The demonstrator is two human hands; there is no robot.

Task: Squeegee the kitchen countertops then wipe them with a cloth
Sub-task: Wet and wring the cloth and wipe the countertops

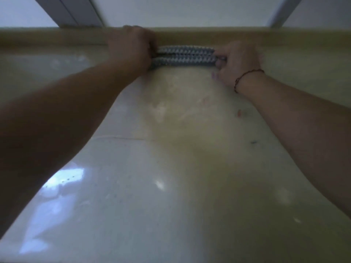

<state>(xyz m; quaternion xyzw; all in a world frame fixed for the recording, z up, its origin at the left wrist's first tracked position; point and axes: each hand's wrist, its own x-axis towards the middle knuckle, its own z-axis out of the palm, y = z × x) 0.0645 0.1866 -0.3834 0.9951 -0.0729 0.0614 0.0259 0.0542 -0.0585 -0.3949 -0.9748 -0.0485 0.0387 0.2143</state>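
A folded grey knitted cloth (185,56) lies on the glossy cream countertop (171,168), against the raised back lip. My left hand (133,45) grips its left end with curled fingers. At the cloth's right end, my right hand (238,61) pinches the fabric; a dark string bracelet is on that wrist. Both arms stretch far forward over the counter. No squeegee is in view.
A beige upstand (266,37) runs along the back of the counter, with a white wall (180,12) above it. A seam crosses the countertop at mid depth. Small red and dark specks (239,112) lie to the right.
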